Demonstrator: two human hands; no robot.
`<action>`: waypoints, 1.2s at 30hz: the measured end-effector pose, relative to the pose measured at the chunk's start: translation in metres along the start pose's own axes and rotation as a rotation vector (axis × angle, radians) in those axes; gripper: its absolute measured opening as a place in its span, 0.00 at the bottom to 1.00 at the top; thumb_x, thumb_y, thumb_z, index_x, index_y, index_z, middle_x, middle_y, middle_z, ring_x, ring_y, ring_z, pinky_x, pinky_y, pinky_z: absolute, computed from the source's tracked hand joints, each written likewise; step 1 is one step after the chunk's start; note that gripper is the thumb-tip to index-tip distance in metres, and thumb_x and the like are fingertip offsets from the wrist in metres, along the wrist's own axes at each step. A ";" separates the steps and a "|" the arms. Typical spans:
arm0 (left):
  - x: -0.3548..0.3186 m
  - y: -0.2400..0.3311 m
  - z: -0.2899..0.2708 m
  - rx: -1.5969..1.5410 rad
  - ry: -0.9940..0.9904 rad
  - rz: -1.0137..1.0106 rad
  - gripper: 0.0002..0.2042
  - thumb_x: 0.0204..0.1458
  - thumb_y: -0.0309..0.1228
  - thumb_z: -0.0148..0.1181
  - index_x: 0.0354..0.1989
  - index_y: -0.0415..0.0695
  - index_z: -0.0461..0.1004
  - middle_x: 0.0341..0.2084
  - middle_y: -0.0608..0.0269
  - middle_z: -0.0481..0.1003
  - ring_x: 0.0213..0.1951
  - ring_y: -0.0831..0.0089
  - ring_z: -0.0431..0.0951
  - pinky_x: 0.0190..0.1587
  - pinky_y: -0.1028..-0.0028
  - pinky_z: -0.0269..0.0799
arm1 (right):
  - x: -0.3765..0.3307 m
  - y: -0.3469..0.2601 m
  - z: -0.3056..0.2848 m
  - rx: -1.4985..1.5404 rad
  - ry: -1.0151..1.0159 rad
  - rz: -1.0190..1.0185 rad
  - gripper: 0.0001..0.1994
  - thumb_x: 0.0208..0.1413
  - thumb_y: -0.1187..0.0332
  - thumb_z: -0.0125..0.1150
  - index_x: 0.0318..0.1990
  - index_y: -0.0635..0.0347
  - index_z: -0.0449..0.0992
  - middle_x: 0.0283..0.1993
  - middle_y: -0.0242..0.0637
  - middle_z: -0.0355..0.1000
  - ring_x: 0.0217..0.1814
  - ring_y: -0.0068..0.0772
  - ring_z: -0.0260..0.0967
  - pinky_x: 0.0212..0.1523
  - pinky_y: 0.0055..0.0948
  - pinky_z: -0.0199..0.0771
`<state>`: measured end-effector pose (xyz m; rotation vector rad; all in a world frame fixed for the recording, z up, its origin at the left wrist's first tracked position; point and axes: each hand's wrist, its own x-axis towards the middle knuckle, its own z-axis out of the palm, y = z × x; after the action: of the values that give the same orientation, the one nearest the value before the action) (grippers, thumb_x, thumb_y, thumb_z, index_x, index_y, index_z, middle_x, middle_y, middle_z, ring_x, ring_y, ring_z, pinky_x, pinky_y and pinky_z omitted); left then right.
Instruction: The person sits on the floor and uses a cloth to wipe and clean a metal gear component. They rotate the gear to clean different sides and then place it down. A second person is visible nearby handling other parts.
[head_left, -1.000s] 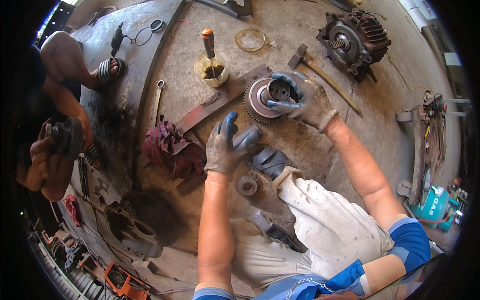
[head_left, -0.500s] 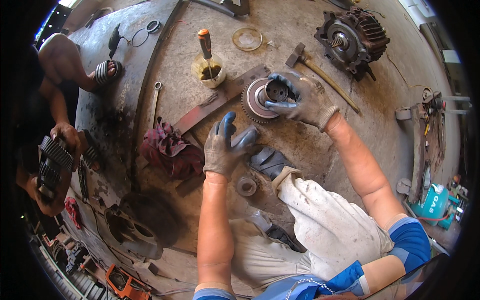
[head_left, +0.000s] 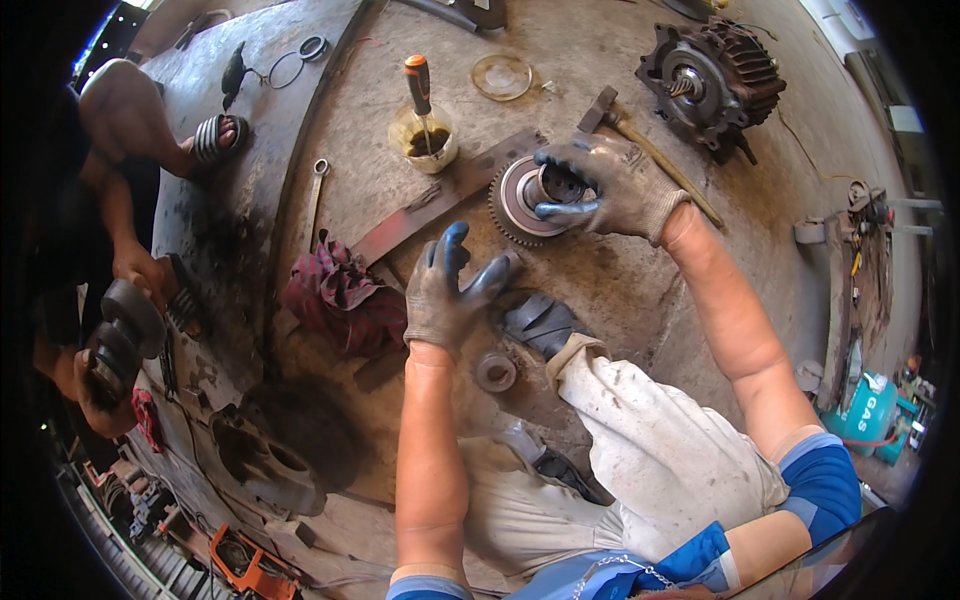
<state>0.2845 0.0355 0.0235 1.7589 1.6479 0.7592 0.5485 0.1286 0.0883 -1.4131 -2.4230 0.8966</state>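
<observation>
In a grey, blue-tipped work glove, my right hand [head_left: 625, 185] has its thumb and fingers around the hub of a toothed metal gear [head_left: 518, 205]. The gear rests by a flat reddish metal bar [head_left: 410, 222]. My left hand [head_left: 440, 295], gloved the same way, is raised with fingers spread and nothing in it. Beside it lies a crumpled dark red checked rag [head_left: 340, 300]. A metal ring [head_left: 495, 372] sits on the floor by my shoe.
A cup of dark grease [head_left: 445, 155] holds an orange-handled screwdriver [head_left: 418, 85]. Beyond are a hammer [head_left: 665, 165] and a finned motor [head_left: 710, 85]. A wrench [head_left: 317, 200] lies leftward. At far left, a co-worker's hands [head_left: 145, 270] hold a gear shaft [head_left: 128, 325].
The co-worker's gear shaft has turned and smears with motion. The whole view has shifted slightly. My hands keep nearly the same pose, the right one still on the gear.
</observation>
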 end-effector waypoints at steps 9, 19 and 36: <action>-0.007 -0.024 -0.016 0.095 -0.146 -0.211 0.33 0.45 0.50 0.73 0.56 0.41 0.74 0.39 0.50 0.77 0.40 0.58 0.80 0.44 0.63 0.76 | 0.005 -0.001 -0.001 -0.109 0.056 -0.101 0.31 0.51 0.56 0.73 0.61 0.56 0.72 0.46 0.48 0.77 0.48 0.46 0.77 0.51 0.38 0.76; -0.014 -0.028 -0.025 0.177 -0.426 -0.369 0.37 0.46 0.56 0.68 0.59 0.42 0.72 0.50 0.51 0.76 0.53 0.54 0.77 0.57 0.61 0.72 | -0.018 -0.049 0.010 0.052 0.261 -0.234 0.28 0.54 0.50 0.71 0.56 0.57 0.72 0.43 0.50 0.78 0.40 0.49 0.79 0.43 0.41 0.80; -0.078 -0.065 -0.101 0.318 -0.349 -0.555 0.31 0.48 0.54 0.68 0.55 0.45 0.74 0.50 0.49 0.76 0.54 0.50 0.75 0.55 0.56 0.71 | 0.139 -0.093 0.217 -0.520 0.001 -0.200 0.24 0.50 0.56 0.70 0.54 0.50 0.72 0.52 0.41 0.71 0.53 0.45 0.72 0.45 0.41 0.76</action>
<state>0.1608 -0.0345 0.0400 1.4080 1.9395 -0.0627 0.3111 0.1247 -0.0478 -1.2656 -2.8618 0.2243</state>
